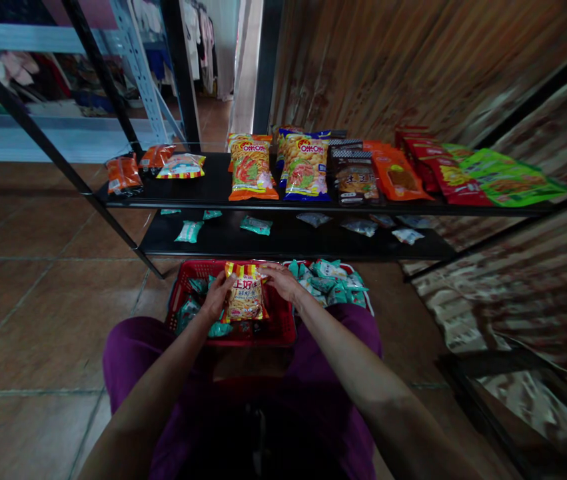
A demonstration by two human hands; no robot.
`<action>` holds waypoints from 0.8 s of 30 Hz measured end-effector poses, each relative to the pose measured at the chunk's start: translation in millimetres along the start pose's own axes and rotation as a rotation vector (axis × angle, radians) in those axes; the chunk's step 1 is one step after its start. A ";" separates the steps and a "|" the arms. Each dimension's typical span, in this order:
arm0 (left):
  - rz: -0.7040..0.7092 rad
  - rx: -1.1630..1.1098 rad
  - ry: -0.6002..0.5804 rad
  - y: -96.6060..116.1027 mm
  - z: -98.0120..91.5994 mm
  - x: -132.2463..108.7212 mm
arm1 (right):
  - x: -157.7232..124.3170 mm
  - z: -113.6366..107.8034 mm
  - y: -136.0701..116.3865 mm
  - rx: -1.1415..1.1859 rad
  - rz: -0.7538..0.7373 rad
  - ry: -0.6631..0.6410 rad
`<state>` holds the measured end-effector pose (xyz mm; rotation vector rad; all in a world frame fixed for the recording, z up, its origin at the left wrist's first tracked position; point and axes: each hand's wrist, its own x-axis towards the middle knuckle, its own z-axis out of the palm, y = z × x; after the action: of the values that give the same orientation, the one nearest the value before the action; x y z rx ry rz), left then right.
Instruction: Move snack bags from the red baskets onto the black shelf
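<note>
Both my hands grip one snack bag (244,293), yellow and red striped at the top, held upright over a red plastic basket (283,328). My left hand (218,295) clasps its left edge and my right hand (280,280) pinches its top right corner. Small teal packets (194,308) lie in the basket under the bag. My purple-clad knees flank the basket.
A second basket (369,303) at the right is heaped with teal packets (330,280). A low black shelf (213,200) carries large snack bags (252,167) on top; its lower board (283,243) holds scattered small packets. Brown tiled floor lies to the left, a corrugated wall to the right.
</note>
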<state>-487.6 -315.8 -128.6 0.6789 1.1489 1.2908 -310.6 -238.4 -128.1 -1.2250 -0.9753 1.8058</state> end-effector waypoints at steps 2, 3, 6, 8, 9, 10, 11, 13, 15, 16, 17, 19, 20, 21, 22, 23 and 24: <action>0.002 -0.040 0.014 0.4 1.2 1.9 | 0.6 0.2 -2.8 0.001 -0.002 -0.037; 0.002 -0.064 0.024 0.4 2.1 2.7 | 0.7 0.4 -4.0 0.000 -0.004 -0.052; 0.001 -0.118 0.074 -0.4 6.2 4.8 | 0.7 1.7 -6.9 -0.026 -0.042 -0.062; 0.009 -0.134 0.131 -1.6 10.2 6.2 | 0.9 3.4 -8.0 -0.057 -0.093 -0.041; 0.019 -0.138 0.165 -2.3 12.3 6.9 | 1.1 4.4 -8.3 -0.067 -0.121 -0.022; 0.029 -0.143 0.198 -2.9 14.5 7.6 | 1.5 5.6 -8.5 -0.071 -0.145 -0.001; 0.039 -0.150 0.228 -3.2 16.5 8.2 | 1.8 6.8 -8.6 -0.070 -0.162 0.018; 0.052 -0.158 0.274 -2.6 20.0 9.0 | 1.9 9.4 -9.2 -0.056 -0.181 0.042; 0.049 -0.168 0.293 0.0 22.6 9.0 | 1.2 11.6 -10.6 -0.040 -0.191 0.042; 0.044 -0.178 0.298 2.1 23.7 8.7 | 0.6 12.5 -11.7 -0.035 -0.194 0.040; 0.040 -0.192 0.301 4.6 24.7 8.3 | -0.2 13.3 -13.1 -0.030 -0.196 0.039; 0.041 -0.225 0.309 10.2 26.9 7.1 | -1.5 14.6 -16.3 -0.021 -0.194 0.039; 0.050 -0.236 0.318 13.1 28.0 6.3 | -2.0 15.1 -17.9 -0.017 -0.192 0.039; 0.057 -0.241 0.326 16.0 29.3 5.5 | -2.2 15.6 -19.5 -0.014 -0.191 0.041; 0.060 -0.242 0.332 18.7 30.5 4.7 | -2.1 16.1 -20.8 -0.012 -0.193 0.043; 0.058 -0.240 0.337 21.2 31.8 3.8 | -1.8 16.7 -21.9 -0.012 -0.196 0.045; 0.053 -0.236 0.342 23.7 32.9 3.2 | -1.3 17.3 -22.8 -0.011 -0.200 0.048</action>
<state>-466.6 -301.2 -97.0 0.3226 1.2295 1.6006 -323.1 -232.7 -103.0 -1.1298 -1.0428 1.6110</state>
